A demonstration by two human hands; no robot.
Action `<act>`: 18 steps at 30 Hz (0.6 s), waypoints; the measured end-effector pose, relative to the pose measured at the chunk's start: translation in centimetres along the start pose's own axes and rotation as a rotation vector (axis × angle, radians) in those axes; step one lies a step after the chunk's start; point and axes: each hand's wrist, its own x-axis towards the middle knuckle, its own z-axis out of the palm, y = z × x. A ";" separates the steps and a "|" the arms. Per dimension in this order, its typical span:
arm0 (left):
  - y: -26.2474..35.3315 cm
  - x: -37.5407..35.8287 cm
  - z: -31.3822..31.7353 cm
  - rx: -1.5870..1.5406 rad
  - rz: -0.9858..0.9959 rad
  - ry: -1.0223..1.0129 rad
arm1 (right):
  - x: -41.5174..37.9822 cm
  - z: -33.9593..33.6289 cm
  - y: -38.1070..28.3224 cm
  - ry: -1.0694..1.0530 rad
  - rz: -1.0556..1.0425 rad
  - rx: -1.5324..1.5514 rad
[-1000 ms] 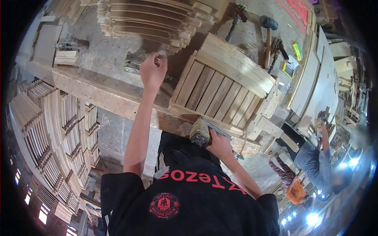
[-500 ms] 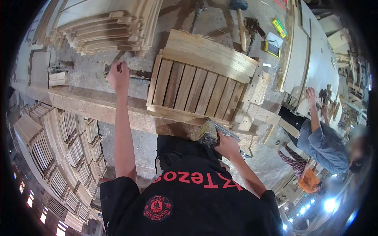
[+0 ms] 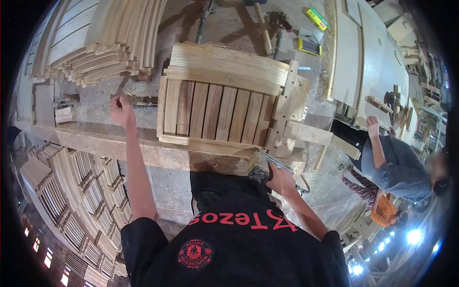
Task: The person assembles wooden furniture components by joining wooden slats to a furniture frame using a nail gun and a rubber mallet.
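A slatted wooden panel [image 3: 220, 112] lies on the workbench in front of me, with a wide board [image 3: 229, 67] along its far side. My right hand [image 3: 282, 179] is wrapped round a nail gun [image 3: 259, 167], whose worn, dusty head is close to the panel's near right corner. Out to the left, my left hand [image 3: 123, 112] has its fingers curled together above the bench, apart from the panel. Whatever those fingers may hold is hidden. Beside that hand a metal clamp bar [image 3: 143, 101] runs toward the panel's left edge.
Curved slats are stacked [image 3: 105, 52] at the far left. A hammer [image 3: 263, 28] and a yellow-green box [image 3: 316, 19] lie beyond the panel. Finished slatted pieces [image 3: 62, 191] stand at lower left. A co-worker in grey [image 3: 397, 165] is at a bench on the right.
The view has shifted, so the panel and bench sit further left in it. My left hand stays curled out to the left, and my right hand still holds the nail gun near the panel's corner.
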 end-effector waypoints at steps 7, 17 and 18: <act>1.0 -0.3 0.1 0.255 -0.051 0.001 | 0.4 0.5 2.6 0.060 -0.044 -0.014; 16.4 -0.5 0.6 0.704 0.532 -1.159 | 7.1 0.4 17.0 0.863 0.199 0.458; 17.9 -1.5 1.6 0.514 0.271 -1.249 | 7.5 -1.0 15.8 0.891 0.231 0.415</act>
